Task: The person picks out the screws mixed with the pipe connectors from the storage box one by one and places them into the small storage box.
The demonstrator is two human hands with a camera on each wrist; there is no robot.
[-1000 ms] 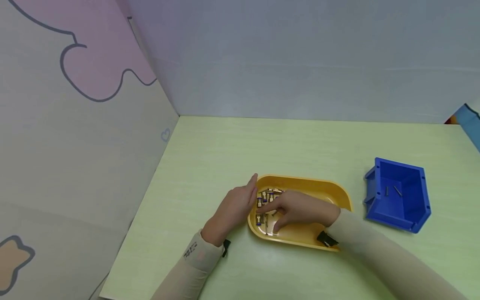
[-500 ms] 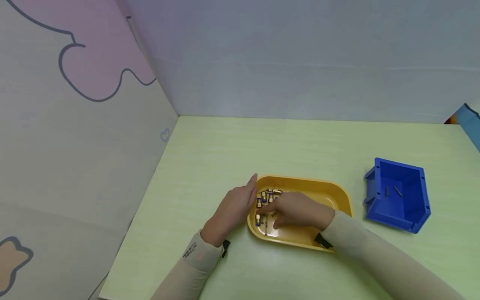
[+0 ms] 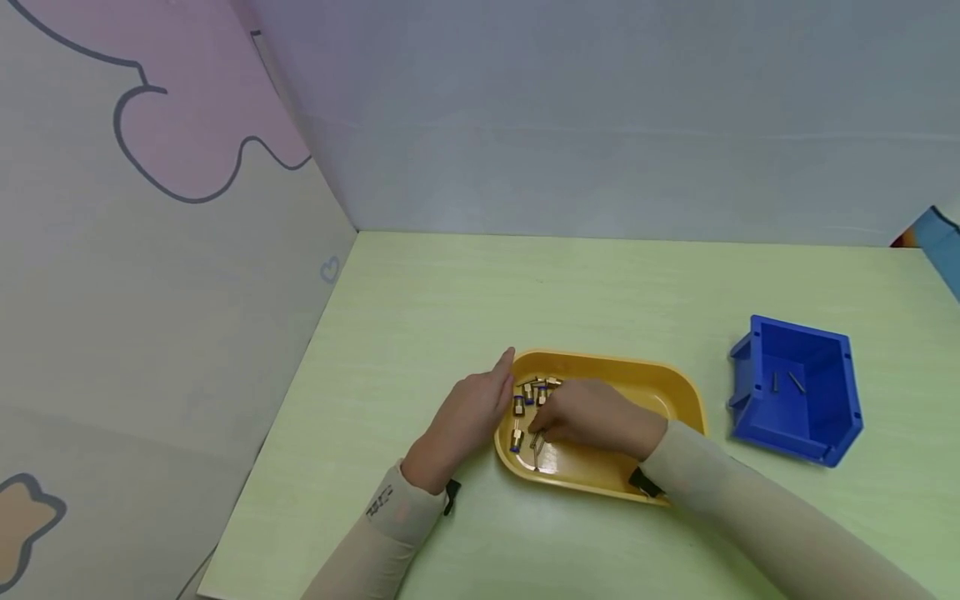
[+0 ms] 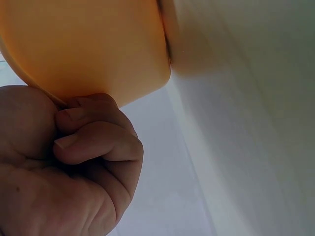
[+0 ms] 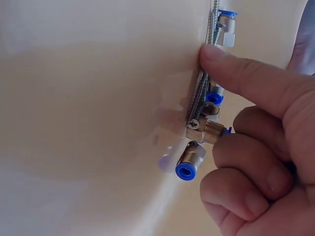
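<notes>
The right hand [image 3: 592, 417] has drawn in a touch toward the left end of the yellow tray [image 3: 660, 379] since a second ago, and its fingertips now bunch over a thin metal screw [image 3: 536, 446] instead of lying spread across the tray floor. The left hand [image 3: 468, 417] has not moved: it rests against the tray's left outer wall, fingers loosely curled under the rim in the left wrist view, steadying it, gripping nothing.

In the right wrist view the forefinger [image 5: 246, 73] presses the screw [image 5: 199, 101] down, the other fingers curled beside the brass fittings [image 5: 197, 157] with blue collars; whether the screw is truly pinched I cannot tell. The screw lies flat on the tray floor, long axis running roughly near-to-far from the head view, in the tray's left end among the fittings [image 3: 528, 396].

The tray sits mid-bench [image 3: 450, 292]; a blue bin [image 3: 798, 387] stands well apart to its right, two small pins inside.
</notes>
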